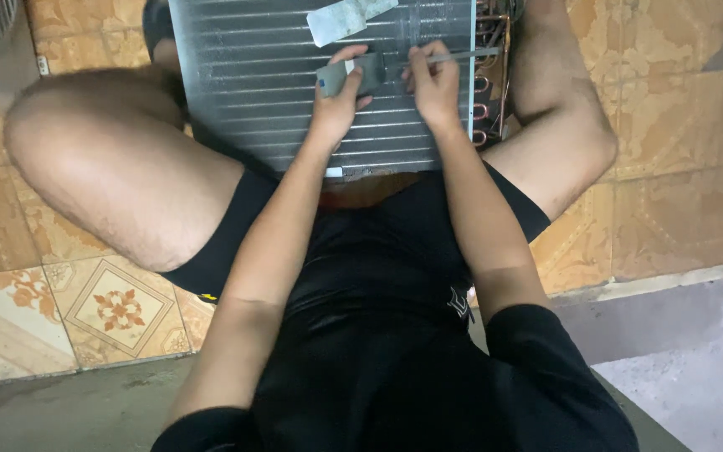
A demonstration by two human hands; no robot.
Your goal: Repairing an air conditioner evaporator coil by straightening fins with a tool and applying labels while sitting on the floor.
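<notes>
Black shorts (378, 276) nearest; L hand (338, 96) grips grey pad (353, 75), R hand (435, 84) pinches thin rod (462, 57), long axis left-right across finned coil (253, 92).

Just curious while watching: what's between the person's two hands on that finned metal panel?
In the head view, only the dark end of a small grey tool lies between left hand and right hand.

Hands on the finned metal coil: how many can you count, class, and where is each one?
2. The left hand holds a small grey block on the finned coil; the right hand grips a thin metal tool beside it. No others show.
</notes>
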